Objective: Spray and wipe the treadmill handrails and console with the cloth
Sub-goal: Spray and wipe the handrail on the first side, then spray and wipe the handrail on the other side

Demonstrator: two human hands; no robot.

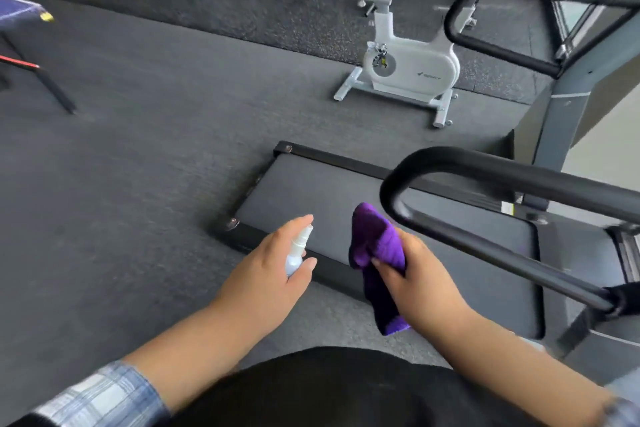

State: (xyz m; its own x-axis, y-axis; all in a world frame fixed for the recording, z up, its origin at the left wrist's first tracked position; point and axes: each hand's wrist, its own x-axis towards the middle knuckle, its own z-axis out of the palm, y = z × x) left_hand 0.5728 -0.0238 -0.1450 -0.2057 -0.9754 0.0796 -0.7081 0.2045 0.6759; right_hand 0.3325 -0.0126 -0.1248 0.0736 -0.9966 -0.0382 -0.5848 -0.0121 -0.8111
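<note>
Head view of a gym floor, looking down over both forearms. The left hand [273, 274] is gripping a small spray bottle [297, 250], its fingers curled round the pale body and the forefinger lying stretched along the white nozzle, which is pointing away and slightly right. The right hand [412, 274] is clutching a purple cloth [375, 246]; the thumb is pressing across the fabric, one bunched end is rising above the fist and the other end is hanging down below it. The two hands are sitting near each other but apart, above the near left edge of the treadmill deck [433, 253]. The near handrail [485, 180], a black looped tube, is curving just right of the cloth; whether cloth and rail are touching cannot be told. The far handrail [485, 10] is standing further back at the right. A white exercise bike [412, 66] is standing on the dark rubber floor [138, 149] beyond the deck. Plaid sleeves [104, 395] are showing at the near edge.
</note>
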